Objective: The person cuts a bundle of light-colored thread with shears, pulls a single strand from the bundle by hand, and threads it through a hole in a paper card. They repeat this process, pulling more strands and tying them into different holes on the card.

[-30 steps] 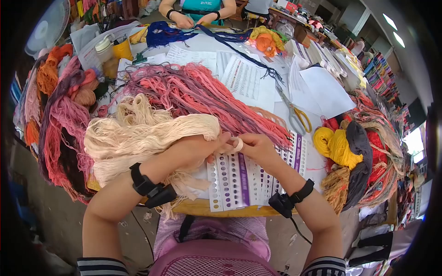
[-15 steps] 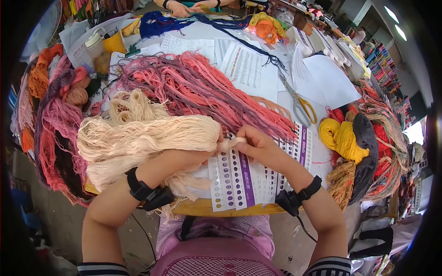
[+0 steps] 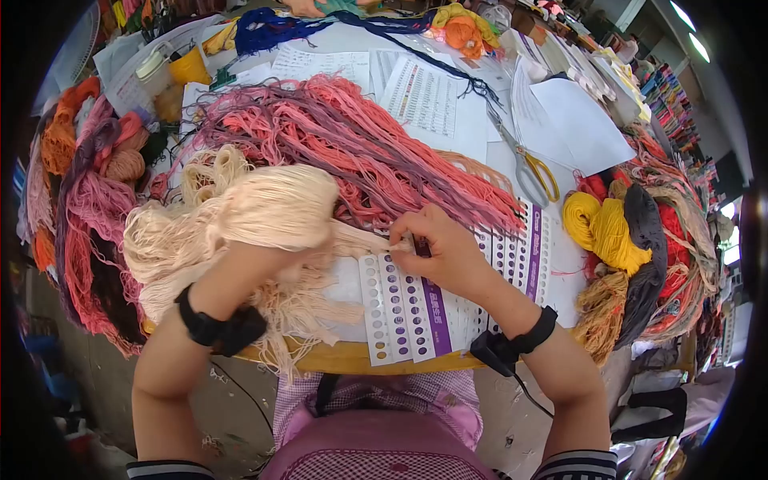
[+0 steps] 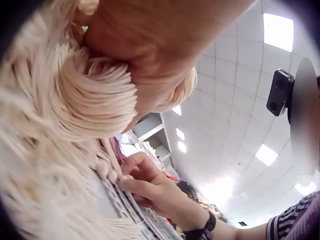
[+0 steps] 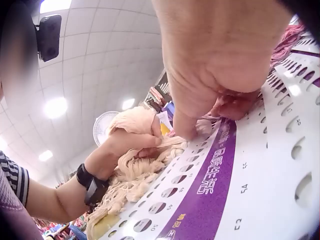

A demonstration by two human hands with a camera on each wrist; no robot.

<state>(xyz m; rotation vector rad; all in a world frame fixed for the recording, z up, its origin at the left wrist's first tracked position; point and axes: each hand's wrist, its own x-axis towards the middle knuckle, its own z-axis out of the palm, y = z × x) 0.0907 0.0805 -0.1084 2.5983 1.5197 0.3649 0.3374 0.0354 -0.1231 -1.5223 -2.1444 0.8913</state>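
Note:
My left hand (image 5: 127,145) grips a bundle of cream thread (image 3: 276,208), which drapes over its back. A thinner cream strand (image 3: 360,240) runs from that bundle to my right hand (image 3: 444,244), whose thumb and forefinger pinch its end. Below the right hand lie white cards (image 5: 250,195) with rows of round punched holes, printed numbers and a purple stripe. More loose cream thread (image 3: 172,244) spreads under and left of my left hand, its ends hanging over the table's front edge. The skein hides most of my left fingers in the head view.
Behind the hands lies a long pile of pink and purple thread (image 3: 352,136). Scissors (image 3: 532,172) with yellow handles rest at the right, beside white papers (image 3: 580,124). Yellow skeins (image 3: 600,228) are at the right edge, more skeins (image 3: 112,176) at the left. A person's hands (image 3: 308,6) show across the table.
My left hand has moved left, away from my right hand, carrying the cream bundle and stretching the strand between them. My right hand stays over the cards, still pinching.

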